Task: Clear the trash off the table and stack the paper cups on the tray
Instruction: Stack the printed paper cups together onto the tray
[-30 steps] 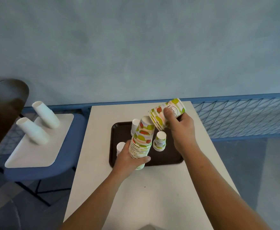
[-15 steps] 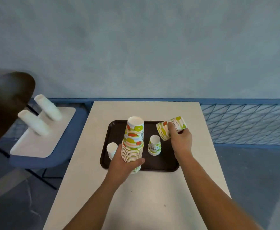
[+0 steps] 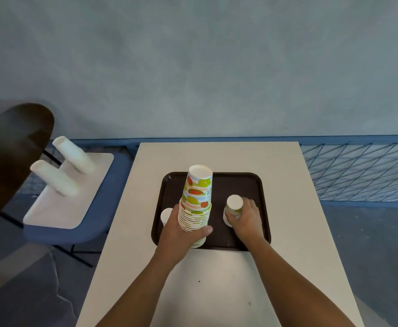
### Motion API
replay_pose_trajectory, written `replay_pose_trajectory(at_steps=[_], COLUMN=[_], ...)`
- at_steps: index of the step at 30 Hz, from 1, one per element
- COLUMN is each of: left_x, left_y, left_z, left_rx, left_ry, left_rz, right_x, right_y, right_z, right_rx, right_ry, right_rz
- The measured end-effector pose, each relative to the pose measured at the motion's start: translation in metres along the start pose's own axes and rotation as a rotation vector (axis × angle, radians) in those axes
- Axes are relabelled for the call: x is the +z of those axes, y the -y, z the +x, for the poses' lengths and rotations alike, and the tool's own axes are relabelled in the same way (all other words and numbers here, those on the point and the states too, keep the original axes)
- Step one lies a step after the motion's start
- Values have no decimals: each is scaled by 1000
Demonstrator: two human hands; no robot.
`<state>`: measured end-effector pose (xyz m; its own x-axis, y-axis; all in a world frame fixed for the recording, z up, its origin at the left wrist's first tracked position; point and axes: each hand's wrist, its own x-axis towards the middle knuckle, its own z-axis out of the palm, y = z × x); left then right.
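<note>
- gripping the tall cup stack (image 3: 196, 197) low down, the left hand (image 3: 181, 234) has its fingers behind and its thumb across the front; judged to steady the inverted stack, which stands on the near left part of the tray (image 3: 240, 182).
- right hand (image 3: 245, 218) is curled round a short cup stack (image 3: 233, 206), also upside down, standing on the tray just right of the tall one; the two stacks are apart.
- judged: the short stack is held from the side so it can be lifted and capped onto the tall one, which is why the left hand braces that.
- a plain white cup (image 3: 166, 214) stands on the tray's left side, partly hidden behind the left hand; likely still to be stacked.
- tray is dark brown with rounded corners, lying mid table (image 3: 217, 291); the table top is pale and matte, with a couple of small specks near the person.
- left of the table: a blue chair (image 3: 58, 234) carrying a white board (image 3: 58, 213) with two white cup rolls (image 3: 71, 158) leaning on it.
- far left: a dark round top (image 3: 11, 149).
- beyond: blue-grey wall (image 3: 217, 67); blue mesh railing (image 3: 358, 171) at right.
</note>
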<state>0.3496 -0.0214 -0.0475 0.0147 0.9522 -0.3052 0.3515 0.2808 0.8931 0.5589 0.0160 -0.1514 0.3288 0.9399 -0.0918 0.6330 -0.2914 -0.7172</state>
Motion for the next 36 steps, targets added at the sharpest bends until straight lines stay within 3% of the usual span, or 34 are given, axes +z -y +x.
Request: replay_pose_trajectory(at_steps=[13,20,29,36], left_x=[-7,-16,-14,-16], left_y=[10,13,13,11], left_z=[-2,-8,-11,-10], left_rx=[-7,6,40,65], left_ry=[55,76,87,80], left_rz=[-20,3,42,56], right_x=[-6,-38,-76,-79], right_y=[-7,39,133,145], right_z=[-19,-49,-71,-67], right_rx=[184,-89,-289,-295], right_ry=[-59,-369,113,141], right_rz=[26,208,625,418])
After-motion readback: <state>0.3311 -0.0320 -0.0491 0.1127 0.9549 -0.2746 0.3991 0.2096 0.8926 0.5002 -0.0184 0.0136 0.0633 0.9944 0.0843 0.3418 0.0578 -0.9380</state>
